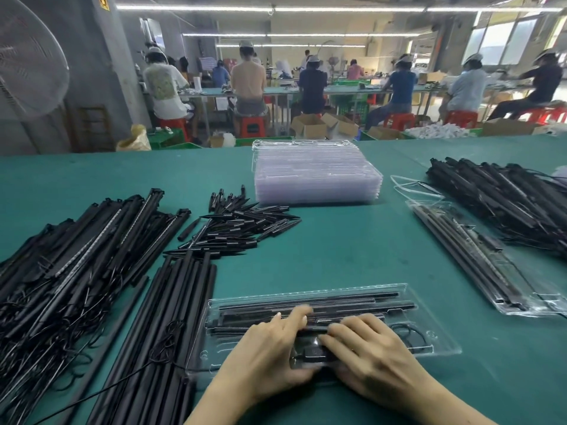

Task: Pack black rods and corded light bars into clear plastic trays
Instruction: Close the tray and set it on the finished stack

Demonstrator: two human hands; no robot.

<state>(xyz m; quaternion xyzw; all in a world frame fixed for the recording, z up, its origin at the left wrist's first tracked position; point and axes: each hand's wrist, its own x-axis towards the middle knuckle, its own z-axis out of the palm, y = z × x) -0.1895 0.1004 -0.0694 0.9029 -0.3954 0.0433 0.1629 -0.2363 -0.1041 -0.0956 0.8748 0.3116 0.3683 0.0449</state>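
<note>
Clear tray point(441, 348) (apparently full) holds rods point(306, 302).

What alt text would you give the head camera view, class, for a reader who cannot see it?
Both hands, left hand and right hand, press black parts into a clear tray on a green table. Corded light bars and black rods lie left, empty trays beyond.
</note>
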